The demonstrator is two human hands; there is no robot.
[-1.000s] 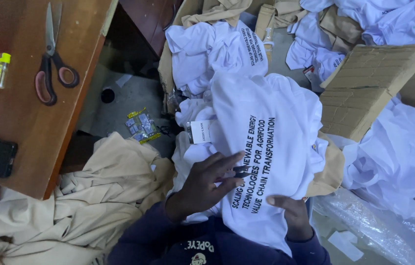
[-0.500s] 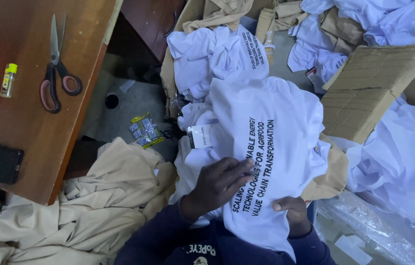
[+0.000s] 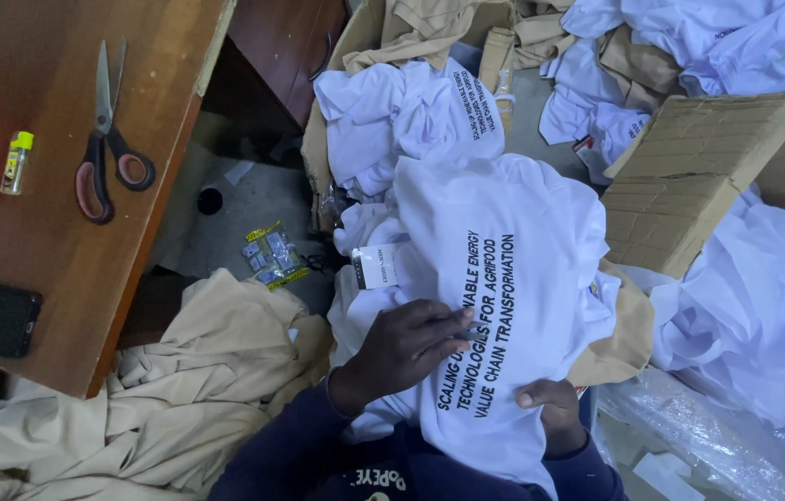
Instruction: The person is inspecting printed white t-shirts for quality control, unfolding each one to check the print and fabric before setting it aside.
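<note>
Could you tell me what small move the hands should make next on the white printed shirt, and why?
Probably sweep the left hand outward across the white shirt to flatten it: that hand lies flat on the print, the right hand pinches the near edge, and folds show in the cloth beyond.

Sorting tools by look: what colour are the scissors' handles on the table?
The scissors have reddish-brown handles, shown clearly in the head view.
</note>
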